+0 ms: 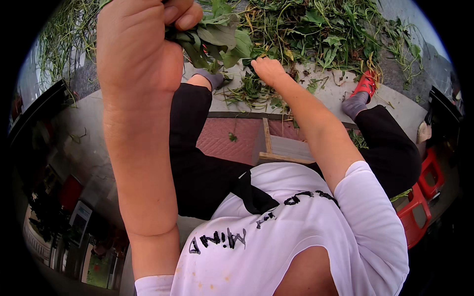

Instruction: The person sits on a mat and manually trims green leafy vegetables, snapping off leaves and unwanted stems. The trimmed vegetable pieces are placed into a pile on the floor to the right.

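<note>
I note left hand (pixel 143 47) closed round leafy greens (pixel 217 39); right hand (pixel 269 71) by vine pile (pixel 321 29), grip I can't tell.

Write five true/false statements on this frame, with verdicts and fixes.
1. The left hand holds a bunch of green leaves. True.
2. The right hand is hidden from view. False: it shows at the near edge of the pile of leafy vines.
3. The shoe on the right foot is red. True.
4. The trousers are white. False: black.
5. A pink quilted surface shows between the legs. True.
</note>
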{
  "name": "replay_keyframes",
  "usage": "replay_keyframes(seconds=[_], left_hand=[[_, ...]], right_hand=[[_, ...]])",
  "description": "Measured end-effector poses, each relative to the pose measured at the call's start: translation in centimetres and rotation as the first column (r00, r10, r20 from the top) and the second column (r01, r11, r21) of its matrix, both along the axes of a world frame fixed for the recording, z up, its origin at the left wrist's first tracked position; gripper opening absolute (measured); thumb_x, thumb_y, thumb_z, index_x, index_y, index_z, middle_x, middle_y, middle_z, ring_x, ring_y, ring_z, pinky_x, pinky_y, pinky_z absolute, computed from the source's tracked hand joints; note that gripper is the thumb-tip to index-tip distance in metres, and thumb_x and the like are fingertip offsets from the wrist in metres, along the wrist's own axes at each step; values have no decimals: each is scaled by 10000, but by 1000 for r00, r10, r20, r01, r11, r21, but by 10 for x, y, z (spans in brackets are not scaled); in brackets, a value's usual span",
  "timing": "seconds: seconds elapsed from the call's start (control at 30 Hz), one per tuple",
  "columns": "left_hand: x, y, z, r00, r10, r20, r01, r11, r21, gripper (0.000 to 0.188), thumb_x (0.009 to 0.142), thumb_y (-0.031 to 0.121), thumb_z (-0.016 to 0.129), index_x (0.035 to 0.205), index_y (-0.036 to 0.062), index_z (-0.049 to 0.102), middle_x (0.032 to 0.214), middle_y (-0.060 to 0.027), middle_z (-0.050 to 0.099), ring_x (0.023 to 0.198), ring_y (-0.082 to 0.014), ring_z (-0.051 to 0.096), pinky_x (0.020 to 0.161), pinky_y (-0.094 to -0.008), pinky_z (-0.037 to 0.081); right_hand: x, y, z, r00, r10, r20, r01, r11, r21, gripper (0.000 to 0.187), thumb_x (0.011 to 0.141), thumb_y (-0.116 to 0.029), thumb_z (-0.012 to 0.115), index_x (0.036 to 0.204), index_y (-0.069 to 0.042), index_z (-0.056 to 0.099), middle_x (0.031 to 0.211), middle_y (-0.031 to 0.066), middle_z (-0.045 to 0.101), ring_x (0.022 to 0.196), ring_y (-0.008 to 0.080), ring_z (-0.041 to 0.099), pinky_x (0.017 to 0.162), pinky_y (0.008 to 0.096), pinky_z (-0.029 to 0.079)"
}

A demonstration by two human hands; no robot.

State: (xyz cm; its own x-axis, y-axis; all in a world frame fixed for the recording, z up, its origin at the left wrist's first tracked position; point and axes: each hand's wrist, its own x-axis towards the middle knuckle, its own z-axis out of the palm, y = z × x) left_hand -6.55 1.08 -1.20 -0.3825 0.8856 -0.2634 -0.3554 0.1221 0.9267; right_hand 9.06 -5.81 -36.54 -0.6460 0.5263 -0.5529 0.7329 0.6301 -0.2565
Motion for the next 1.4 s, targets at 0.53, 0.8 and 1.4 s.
replay_keyframes(seconds=[0.53, 0.8, 1.4], left_hand=[[12, -3, 6, 985, -121, 125, 120, 993, 13, 72, 856, 75, 567, 802, 33, 546, 576, 27, 429, 447, -65, 348, 429, -224, 294], [30, -1, -1, 855, -428, -292, 437, 899, -37, 213, 890, 150, 547, 762, -14, 593, 549, 13, 467, 497, -76, 398, 488, -235, 337], [32, -5, 4, 816, -379, -437, 377, 921, -95, 104, 884, 102, 581, 919, 9, 609, 756, 30, 571, 677, -37, 482, 602, -199, 408]], right_hand=[[75, 37, 120, 232, -837, -496, 695, 499, -517, 207, 777, -133, 620, 974, -114, 681, 811, 10, 675, 720, 94, 613, 681, 250, 483], [40, 65, 293, -49, -791, -610, 335, 562, -756, 168, 787, 44, 581, 943, -2, 622, 812, 2, 614, 655, 46, 546, 541, 197, 431], [4, -3, 49, 929, -274, -249, 270, 962, -49, 244, 779, -60, 570, 1011, -88, 636, 1037, 160, 588, 899, 299, 624, 712, 400, 521]])
